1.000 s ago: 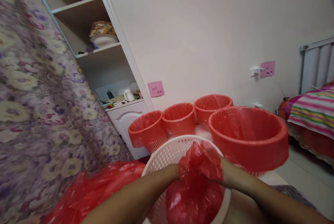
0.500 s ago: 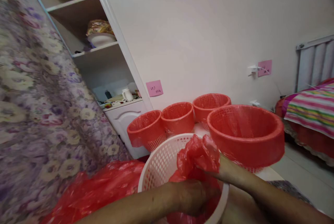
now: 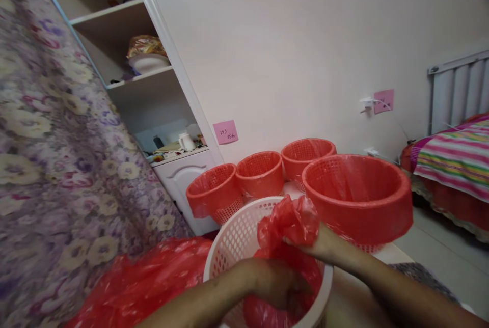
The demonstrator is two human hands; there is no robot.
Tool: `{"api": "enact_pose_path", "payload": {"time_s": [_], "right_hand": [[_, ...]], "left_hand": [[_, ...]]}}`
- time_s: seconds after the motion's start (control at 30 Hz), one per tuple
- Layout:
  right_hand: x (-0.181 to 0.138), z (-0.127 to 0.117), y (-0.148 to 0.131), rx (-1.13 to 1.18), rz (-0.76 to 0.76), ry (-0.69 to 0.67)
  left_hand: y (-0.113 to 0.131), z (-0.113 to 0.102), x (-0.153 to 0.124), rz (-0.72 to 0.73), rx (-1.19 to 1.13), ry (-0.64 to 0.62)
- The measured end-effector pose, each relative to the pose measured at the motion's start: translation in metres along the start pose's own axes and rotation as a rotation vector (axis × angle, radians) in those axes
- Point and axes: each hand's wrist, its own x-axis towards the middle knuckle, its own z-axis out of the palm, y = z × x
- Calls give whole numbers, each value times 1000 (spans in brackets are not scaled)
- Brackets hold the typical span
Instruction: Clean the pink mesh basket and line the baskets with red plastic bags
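A white perforated plastic basket stands right in front of me, with a red plastic bag bunched inside it and rising above its rim. My right hand comes over the basket's right side and grips the gathered upper part of the bag; folds of plastic cover most of its fingers. Down inside the basket, my left hand has bent fingers pressed into the bag's lower part. Its fingertips are partly hidden in the red film.
Behind the basket stand several baskets lined with red bags, the largest red-lined basket at right. Loose red plastic bags lie at left beside a floral curtain. A shelf unit, pink notes and a bed are farther back.
My left hand has shifted slightly, its wrist bending higher with the fingers pointing down into the bag. My right hand keeps its grip on the bunched bag. The view has moved slightly.
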Motion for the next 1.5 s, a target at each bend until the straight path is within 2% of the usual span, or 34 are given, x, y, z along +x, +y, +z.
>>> {"api": "enact_pose_path", "payload": {"time_s": [0.07,0.1,0.17,0.23,0.3,0.4,0.47,0.57,0.67,0.83,0.93,1.03,1.1,1.13,1.2,1.27,1.37,1.43,1.5], "right_hand": [[-1,0,6,-5,29,46],[-2,1,9,-7,29,60],[-2,1,12,13,36,83],[-2,1,11,74,54,106],[-2,0,8,166,61,93],[-3,0,4,287,43,19],[-4,-1,5,309,67,22],[-6,-5,8,282,136,121],[-10,-15,15,265,146,222],[-18,-37,34,264,141,358],[-25,-51,26,214,121,401],[-35,-57,-8,-109,7,542],[-42,-53,-37,-371,-101,520],[-44,-48,-49,-477,-175,451],[-44,-35,-67,-618,-284,210],[-38,-20,-73,-712,-352,34],[-25,-2,-73,-842,-327,21],[-18,3,-73,-882,-268,16],[-17,2,-75,-818,-258,-8]], "left_hand": [[2,-18,-23,2,8,1],[2,-25,-37,-37,7,61],[0,-35,-60,-169,18,255],[-3,-36,-72,-261,0,492],[-5,-30,-70,-263,-177,656],[-6,-17,-53,-178,-644,783],[-8,-14,-45,-126,-801,868],[-19,-16,-55,-97,-790,1006],[-33,-18,-86,-124,-748,1147],[-57,-7,-142,-164,-707,1356],[-61,-5,-166,-205,-673,1441],[-49,-7,-180,-261,-428,1460],[-36,-8,-182,-263,-92,1381],[-31,-9,-181,-248,96,1314],[-24,-10,-175,-207,461,1159],[-24,-12,-166,-184,712,1083],[-29,-21,-154,-222,859,1083],[-29,-28,-152,-259,838,1056],[-27,-31,-157,-286,758,1004]]}}
